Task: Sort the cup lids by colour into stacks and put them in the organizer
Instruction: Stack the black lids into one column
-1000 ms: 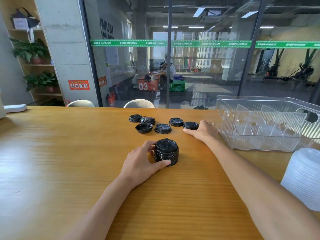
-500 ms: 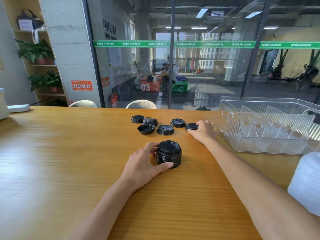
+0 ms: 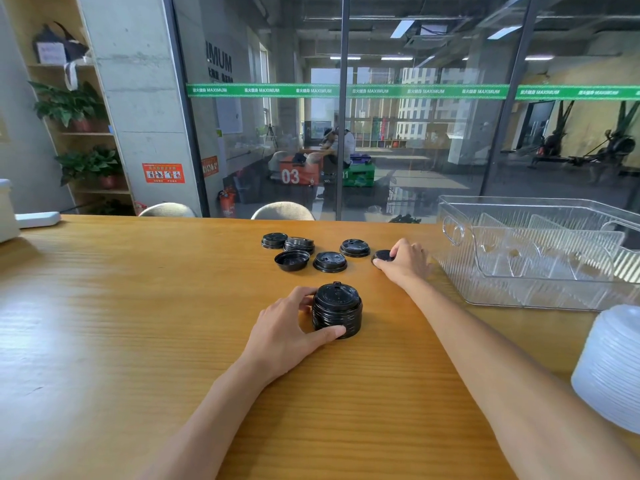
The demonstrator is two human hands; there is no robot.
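Lids: left hand (image 3: 284,332) cupping black stack (image 3: 337,310) mid-table, likely steadying it for more; right hand (image 3: 403,260) pinching loose black lid (image 3: 382,255) beside scattered lids (image 3: 313,251), probably stack-bound; organizer (image 3: 540,251) waiting far right.

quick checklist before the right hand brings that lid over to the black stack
1. Right hand has hold of the loose black lid: cannot tell; fingers curl over it, but it sits on the table.
2. Left hand steadies the black stack: ok; thumb and fingers wrap its sides.
3. Top of the stack is free to take another lid: ok.
4. Stack stands straight: ok; no lean shows.
5. Other loose black lids lie off the path: ok; the nearest lid lies left of the held one.
6. Clear organizer ready: ok; no lids show in its compartments.
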